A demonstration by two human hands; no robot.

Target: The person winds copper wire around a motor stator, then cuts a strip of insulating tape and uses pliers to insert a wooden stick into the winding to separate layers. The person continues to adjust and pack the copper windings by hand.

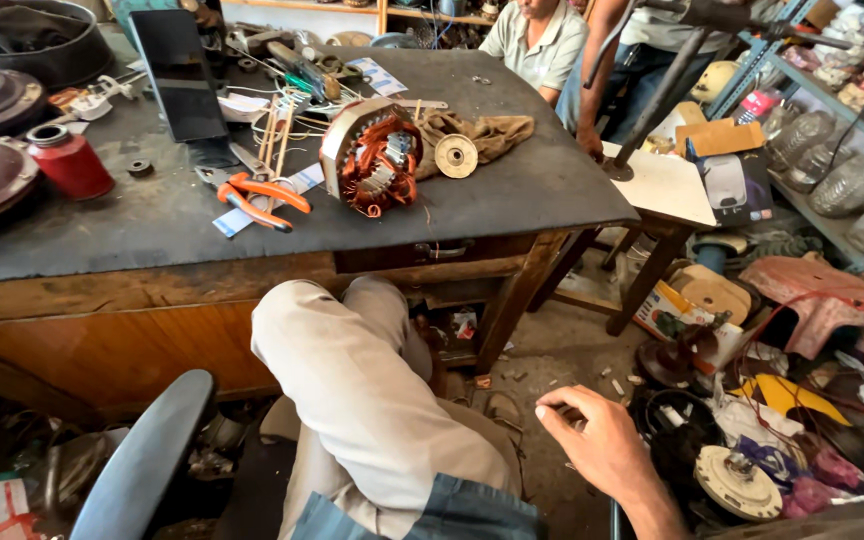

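Hanging low beside the knee, right hand (602, 445) has its grip released, fingers curled, holding nothing | left hand out of view | nearest: round white motor disc (737, 483) on the cluttered floor | copper-wound stator ring (372, 155) on dark desk (512, 190) (well apart)

On the dark workbench (512, 190) lie orange-handled pliers (257, 195), a red can (70, 162) and a brown rag (487, 135).
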